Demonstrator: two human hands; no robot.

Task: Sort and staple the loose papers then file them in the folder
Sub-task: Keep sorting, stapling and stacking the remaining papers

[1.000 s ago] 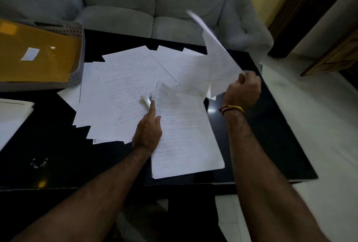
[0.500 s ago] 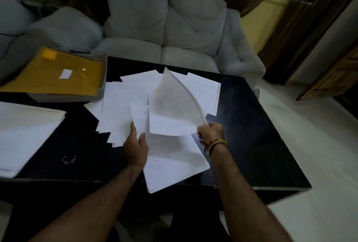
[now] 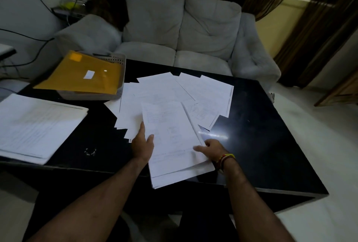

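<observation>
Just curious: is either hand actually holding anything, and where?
The right hand grips the near paper stack at its lower right edge; the left hand rests flat along its left edge.

Two hands are seen, the left hand (image 3: 142, 146) and the right hand (image 3: 212, 149). One black worktop (image 3: 261, 145) is counted. One yellow folder (image 3: 81, 73) is counted, lying in one grey tray (image 3: 120, 94). Two gathered paper stacks are found: the near stack (image 3: 172, 145) and the left stack (image 3: 36, 125). The fanned loose sheets (image 3: 184, 92) overlap and cannot be counted exactly. One sofa (image 3: 174, 28) is seen.
</observation>
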